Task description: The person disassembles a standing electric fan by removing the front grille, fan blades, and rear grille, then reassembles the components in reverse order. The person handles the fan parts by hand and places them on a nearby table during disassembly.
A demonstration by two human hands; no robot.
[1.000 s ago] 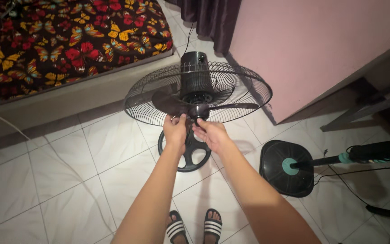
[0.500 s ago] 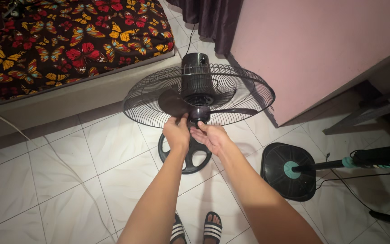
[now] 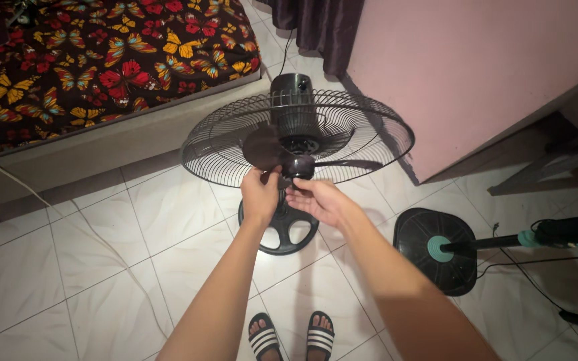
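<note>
The fan (image 3: pixel 297 137) stands on the white tiled floor (image 3: pixel 68 267) with its wire guard (image 3: pixel 222 144) tipped back to face upward, the front half of the guard off and the dark blades (image 3: pixel 262 148) bare; its round black base (image 3: pixel 287 230) sits just under the person's wrists. The left hand (image 3: pixel 259 197) reaches in at the middle of the fan, its fingers together and pinched on the edge of a blade close to the hub (image 3: pixel 299 166); the right hand (image 3: pixel 319 200) comes in beside it, palm turned up, fingers curled toward the hub and touching it from below, though whether they truly clamp it I cannot tell from here. The two hands are nearly touching each other.

Down at the bottom, the person's feet are in striped sandals (image 3: pixel 292 335), just short of the base. To the right a second fan stand (image 3: pixel 443 249) lies on its side, a black round foot with a green collar and a dark pole running off to the edge, a thin cable trailing near it. Behind the fan is a bed (image 3: pixel 88 60) covered in a dark cloth with red and yellow butterflies; a pink wall (image 3: pixel 476 67) stands to the right and a dark curtain (image 3: pixel 319 27) hangs in the corner.
</note>
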